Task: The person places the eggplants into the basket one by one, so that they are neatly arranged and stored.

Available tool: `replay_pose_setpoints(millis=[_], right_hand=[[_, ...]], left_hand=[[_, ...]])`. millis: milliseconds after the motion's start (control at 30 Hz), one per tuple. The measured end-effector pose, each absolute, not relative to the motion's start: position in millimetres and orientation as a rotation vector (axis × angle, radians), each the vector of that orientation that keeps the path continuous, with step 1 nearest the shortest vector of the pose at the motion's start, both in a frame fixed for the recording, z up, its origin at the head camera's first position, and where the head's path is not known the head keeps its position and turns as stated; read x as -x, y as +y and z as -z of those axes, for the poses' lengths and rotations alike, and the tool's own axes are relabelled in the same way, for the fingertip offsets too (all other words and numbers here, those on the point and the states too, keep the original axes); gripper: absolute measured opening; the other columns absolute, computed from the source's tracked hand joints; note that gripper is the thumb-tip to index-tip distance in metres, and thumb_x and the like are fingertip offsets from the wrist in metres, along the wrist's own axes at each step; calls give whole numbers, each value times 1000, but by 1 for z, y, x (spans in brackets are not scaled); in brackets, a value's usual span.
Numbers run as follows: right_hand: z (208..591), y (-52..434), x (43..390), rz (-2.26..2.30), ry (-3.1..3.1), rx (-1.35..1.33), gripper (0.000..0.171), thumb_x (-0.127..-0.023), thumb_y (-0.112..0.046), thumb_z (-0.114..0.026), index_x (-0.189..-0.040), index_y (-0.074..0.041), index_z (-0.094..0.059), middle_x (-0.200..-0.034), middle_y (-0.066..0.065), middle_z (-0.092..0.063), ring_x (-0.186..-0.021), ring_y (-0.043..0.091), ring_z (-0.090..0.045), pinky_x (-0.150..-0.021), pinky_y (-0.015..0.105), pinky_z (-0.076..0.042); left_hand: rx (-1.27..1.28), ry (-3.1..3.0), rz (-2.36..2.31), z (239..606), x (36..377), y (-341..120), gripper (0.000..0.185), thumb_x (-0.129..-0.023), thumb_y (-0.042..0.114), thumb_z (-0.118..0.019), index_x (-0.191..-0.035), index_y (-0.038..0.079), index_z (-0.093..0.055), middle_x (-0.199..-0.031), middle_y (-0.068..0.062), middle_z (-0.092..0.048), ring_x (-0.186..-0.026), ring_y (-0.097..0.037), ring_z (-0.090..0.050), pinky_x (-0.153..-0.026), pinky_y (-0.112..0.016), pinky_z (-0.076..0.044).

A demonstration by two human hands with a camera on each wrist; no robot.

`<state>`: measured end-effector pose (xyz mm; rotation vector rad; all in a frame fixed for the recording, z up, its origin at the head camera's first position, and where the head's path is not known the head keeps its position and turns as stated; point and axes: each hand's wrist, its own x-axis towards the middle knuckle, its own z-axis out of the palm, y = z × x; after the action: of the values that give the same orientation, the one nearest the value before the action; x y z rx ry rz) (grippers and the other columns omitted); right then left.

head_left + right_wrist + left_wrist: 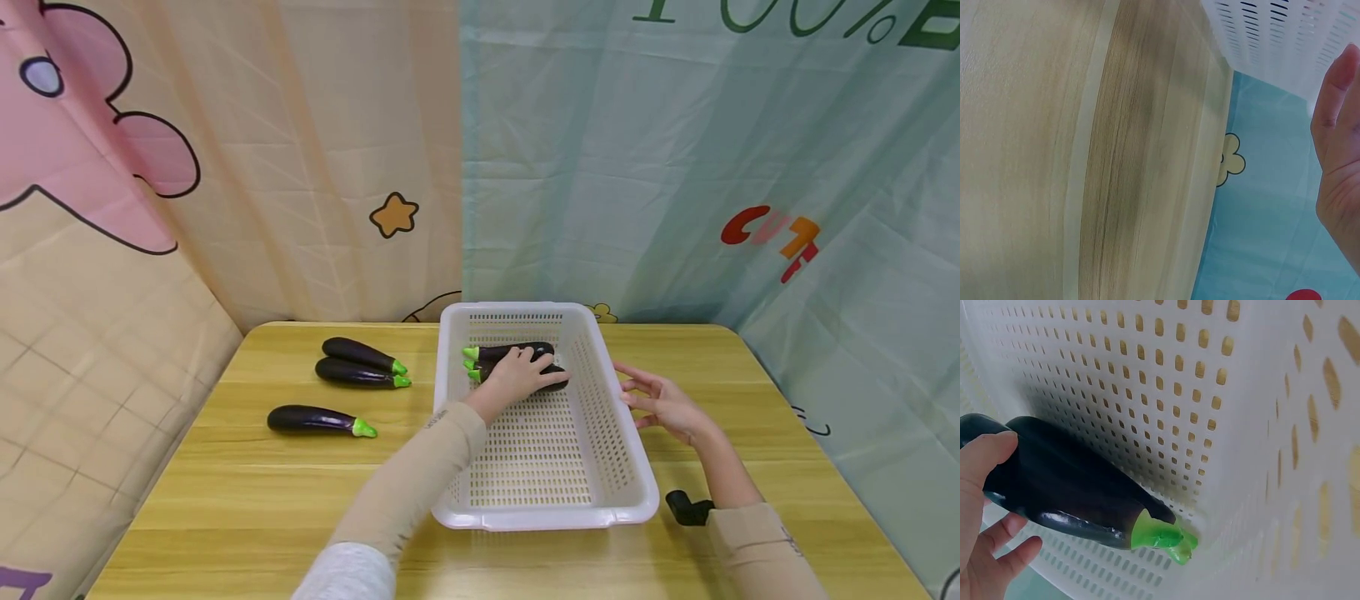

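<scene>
Toward twelve o'clock inside the white basket (543, 519), my left hand (517, 379) lies over the dark eggplants (492, 353), fingers spread, thumb resting on one eggplant (1072, 481); whether it grips, I cannot tell. Green stem ends (1157, 534) point to nine. At three o'clock, just outside the rim, my right hand (666, 407) has its fingers loosely parted. On the wooden table (217, 500), a single eggplant (311, 419) lies at nine, a pair (352, 373) side by side near ten. A black object (686, 508) sits at four.
</scene>
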<state>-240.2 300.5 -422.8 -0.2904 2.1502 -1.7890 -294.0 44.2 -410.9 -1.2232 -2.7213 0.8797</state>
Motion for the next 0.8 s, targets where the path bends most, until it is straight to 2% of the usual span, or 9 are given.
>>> replay_pose_setpoints(millis=[200, 467, 800], right_hand=[[422, 300, 239, 1790, 2152, 295, 60, -91, -10, -55, -142, 1, -24, -104, 5, -52, -82, 14, -62, -60, 30, -54], [422, 300, 240, 1794, 2149, 297, 59, -92, -8, -54, -142, 1, -24, -104, 4, -52, -82, 13, -62, -60, 30, -54], [422, 301, 240, 1812, 2112, 339, 59, -93, -8, -52, -142, 3, -21, -102, 0, -55, -82, 12, -62, -59, 30, -54]], left_hand=[[1257, -2729, -902, 415, 290, 46, 73, -96, 15, -47, -144, 44, -1, -149, 4, -15, -128, -22, -35, -102, -36, -35], [1224, -2708, -1025, 418, 284, 47, 75, -95, 19, -48, -143, 45, 3, -146, 7, -18, -118, -16, -41, -93, -30, -41], [1185, -2793, -1150, 419, 280, 50, 77, -94, 24, -49, -143, 45, 6, -152, 12, -6, -134, -13, -26, -102, -29, -34]])
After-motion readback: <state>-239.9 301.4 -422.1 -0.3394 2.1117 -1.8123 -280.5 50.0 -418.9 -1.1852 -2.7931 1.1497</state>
